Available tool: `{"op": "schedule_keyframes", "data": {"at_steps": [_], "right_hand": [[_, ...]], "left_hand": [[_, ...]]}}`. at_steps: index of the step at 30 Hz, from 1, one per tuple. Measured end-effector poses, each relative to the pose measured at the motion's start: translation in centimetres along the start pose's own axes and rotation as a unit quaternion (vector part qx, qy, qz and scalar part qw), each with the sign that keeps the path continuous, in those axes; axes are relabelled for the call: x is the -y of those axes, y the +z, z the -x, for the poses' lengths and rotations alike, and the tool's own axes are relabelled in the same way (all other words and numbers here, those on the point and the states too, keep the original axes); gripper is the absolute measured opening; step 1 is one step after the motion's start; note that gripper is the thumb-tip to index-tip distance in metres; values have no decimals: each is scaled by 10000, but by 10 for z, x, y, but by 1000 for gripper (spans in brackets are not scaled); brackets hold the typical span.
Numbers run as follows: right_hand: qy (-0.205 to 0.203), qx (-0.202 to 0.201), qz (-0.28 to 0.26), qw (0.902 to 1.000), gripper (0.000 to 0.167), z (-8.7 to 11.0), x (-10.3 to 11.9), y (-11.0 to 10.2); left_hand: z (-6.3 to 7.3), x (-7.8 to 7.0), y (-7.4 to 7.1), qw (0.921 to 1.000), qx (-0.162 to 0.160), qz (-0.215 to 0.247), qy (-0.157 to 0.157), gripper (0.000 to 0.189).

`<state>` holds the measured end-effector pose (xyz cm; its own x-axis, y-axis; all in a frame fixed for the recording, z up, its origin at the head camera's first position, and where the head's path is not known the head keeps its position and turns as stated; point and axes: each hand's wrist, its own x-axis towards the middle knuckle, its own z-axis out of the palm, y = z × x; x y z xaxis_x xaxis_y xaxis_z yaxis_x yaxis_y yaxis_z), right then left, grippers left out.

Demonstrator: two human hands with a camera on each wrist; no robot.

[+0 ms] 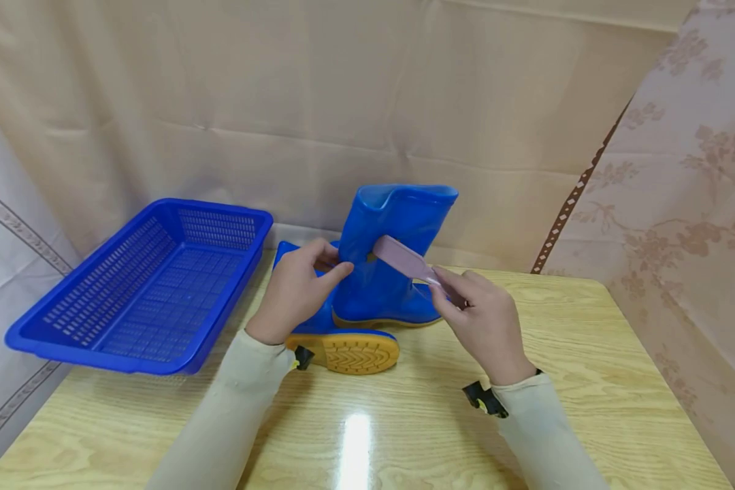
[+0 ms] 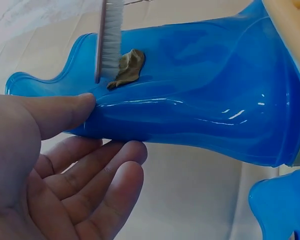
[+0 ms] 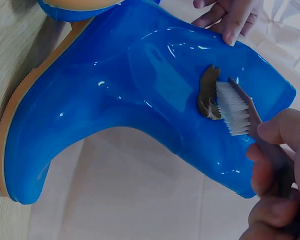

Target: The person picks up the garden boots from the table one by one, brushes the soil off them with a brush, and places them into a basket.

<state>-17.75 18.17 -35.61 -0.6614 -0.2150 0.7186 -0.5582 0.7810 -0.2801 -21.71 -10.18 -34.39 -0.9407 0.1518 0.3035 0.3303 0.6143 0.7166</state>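
Observation:
A blue rubber boot (image 1: 398,231) stands upright on the table, its sole down. My left hand (image 1: 303,286) holds its shaft at the left edge, thumb on the near side and fingers round behind, as the left wrist view shows. In my right hand (image 1: 480,316) is a scrub brush (image 1: 404,258) with a pinkish back, gripped by its handle. White bristles (image 3: 233,107) touch or nearly touch a brown smear (image 3: 208,93) on the boot's shaft. A second blue boot (image 1: 361,350) lies on its side in front, its yellow sole facing me.
A blue plastic basket (image 1: 199,347) with slotted sides stands at the left of the wood-grain table (image 1: 563,354). Behind the table hangs a beige curtain (image 1: 269,88). Patterned cloth (image 1: 698,170) borders the right side.

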Motion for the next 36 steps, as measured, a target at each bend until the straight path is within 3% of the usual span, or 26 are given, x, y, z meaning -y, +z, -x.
{"op": "schedule_keyframes", "data": {"at_steps": [6,11,17,22,32,36], "right_hand": [[39,-261,322,9991,20,1,-4,-1],[24,-420,77,9991,18,0,-3,-1],[-385,-373,-407,9977,34,-1,3,-2],[-711,-259,-497,9959,45,-3,6,-2],[-99,-31,220,9997,31,-1,0,-3],[45,52,250,9997,28,-1,-2,-4]], "left_hand": [[-3,2,2,9998,-65,-162,-39,25],[-1,0,3,9993,-112,-347,105,24],[2,-3,3,9971,-151,-574,467,22],[3,-3,3,9967,-184,-609,509,22],[1,0,3,9989,-191,-413,149,22],[2,1,3,9991,-202,-366,63,23]]}}
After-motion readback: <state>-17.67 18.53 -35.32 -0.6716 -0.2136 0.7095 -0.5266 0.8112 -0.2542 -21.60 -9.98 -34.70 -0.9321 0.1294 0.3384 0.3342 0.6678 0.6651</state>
